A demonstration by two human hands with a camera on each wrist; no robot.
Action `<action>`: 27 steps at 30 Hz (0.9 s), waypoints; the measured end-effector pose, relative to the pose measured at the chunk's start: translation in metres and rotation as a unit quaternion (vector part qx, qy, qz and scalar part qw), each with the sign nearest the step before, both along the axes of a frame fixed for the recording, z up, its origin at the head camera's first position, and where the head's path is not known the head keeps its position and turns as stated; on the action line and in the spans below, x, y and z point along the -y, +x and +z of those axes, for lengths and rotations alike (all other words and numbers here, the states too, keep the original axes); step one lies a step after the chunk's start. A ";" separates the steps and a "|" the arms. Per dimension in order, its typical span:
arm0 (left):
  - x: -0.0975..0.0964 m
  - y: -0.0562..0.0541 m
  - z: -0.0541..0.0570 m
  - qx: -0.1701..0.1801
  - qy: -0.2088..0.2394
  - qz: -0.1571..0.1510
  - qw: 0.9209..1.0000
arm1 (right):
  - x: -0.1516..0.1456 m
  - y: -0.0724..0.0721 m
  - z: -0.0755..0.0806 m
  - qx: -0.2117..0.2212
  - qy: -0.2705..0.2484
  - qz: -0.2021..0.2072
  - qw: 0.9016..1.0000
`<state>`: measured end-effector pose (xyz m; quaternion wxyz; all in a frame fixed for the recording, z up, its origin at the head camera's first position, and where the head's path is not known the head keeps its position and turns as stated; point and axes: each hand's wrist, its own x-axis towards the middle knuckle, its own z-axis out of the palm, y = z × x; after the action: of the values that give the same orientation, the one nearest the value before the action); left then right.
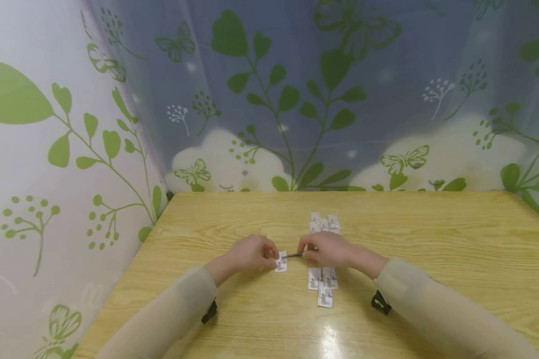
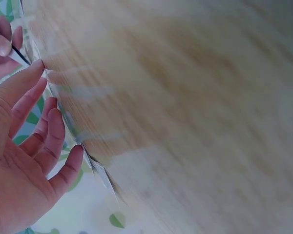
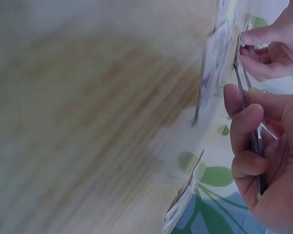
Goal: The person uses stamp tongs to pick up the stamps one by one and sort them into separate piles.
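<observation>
A small white printed packet (image 1: 281, 262) is at the left hand's fingertips. My left hand (image 1: 253, 252) pinches its left edge between thumb and forefinger, the other fingers loosely curved. The right hand (image 1: 329, 249) grips a pair of metal tweezers (image 1: 294, 255), whose tips point left and meet the packet's upper part. In the right wrist view the tweezers (image 3: 254, 139) lie along the right palm under curled fingers, their tips beside the left thumb. Whether the tips are closed on the packet is too small to tell.
Below the right hand lie several similar packets (image 1: 325, 294), and more packets (image 1: 315, 226) lie beyond it, partly covered by the hand. All are on the wood-grain table (image 1: 215, 214). A leaf-patterned curtain (image 1: 269, 99) hangs behind and to the left.
</observation>
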<state>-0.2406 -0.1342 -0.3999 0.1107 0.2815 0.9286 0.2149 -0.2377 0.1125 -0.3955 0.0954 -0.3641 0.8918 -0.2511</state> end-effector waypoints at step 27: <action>0.001 -0.003 -0.001 -0.042 0.013 -0.009 0.999 | -0.005 -0.005 0.004 -0.060 0.013 -0.018 0.998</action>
<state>-0.2438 -0.1347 -0.4010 0.0695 0.3006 0.9268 0.2141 -0.2427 0.1172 -0.3916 0.0418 -0.3613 0.9056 -0.2183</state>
